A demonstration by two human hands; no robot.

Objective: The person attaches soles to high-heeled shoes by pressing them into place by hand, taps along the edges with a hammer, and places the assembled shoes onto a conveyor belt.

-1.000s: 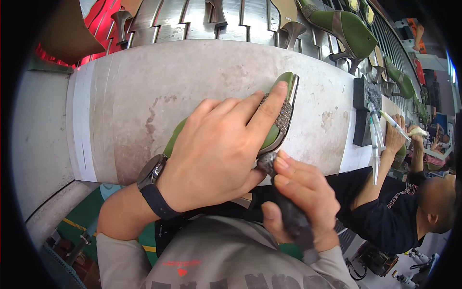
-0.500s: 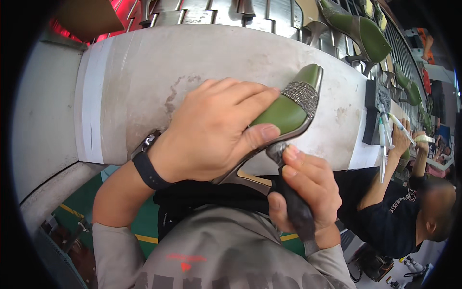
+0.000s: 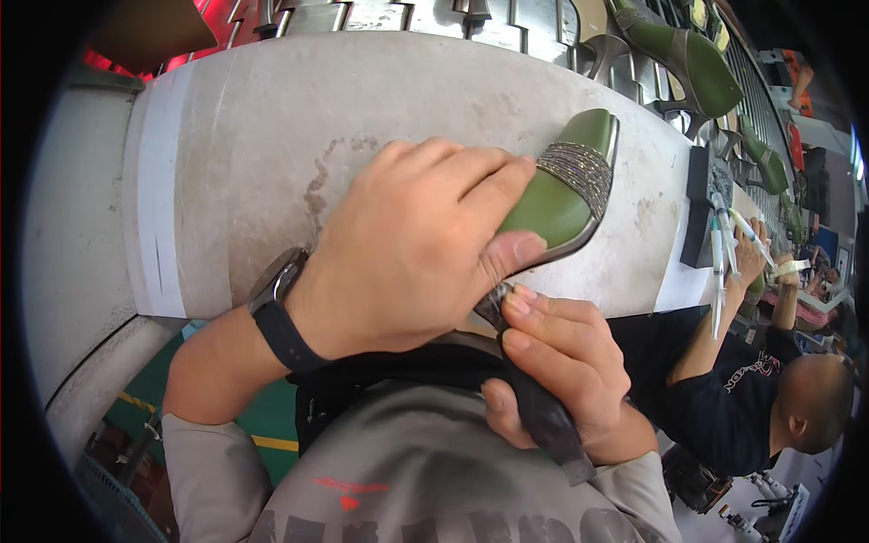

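A green high-heeled shoe (image 3: 545,213) with a glittering braided band (image 3: 577,172) across its front lies near the bench's front edge, toe pointing away and to the right. My left hand (image 3: 407,240) is closed over it from above, thumb by the sole's edge, hiding its rear part. In my right hand (image 3: 570,362) is a dark tapered tool (image 3: 541,394), thick in the middle. My fingers pinch it near its glossy rounded tip, which is against or very near the underside edge of the shoe. The exact contact is hidden. Most of the heel is out of sight.
Stained pale sheeting covers the bench (image 3: 262,136). Beyond it a slatted metal conveyor (image 3: 425,16) carries more green heels (image 3: 697,77). At right stand a dark block (image 3: 697,208) and several syringes (image 3: 720,253). A co-worker (image 3: 724,398) sits close on my right.
My right hand and the tool have moved left along the underside edge of the shoe. The shoe has shifted slightly right in view, and its heel shows less.
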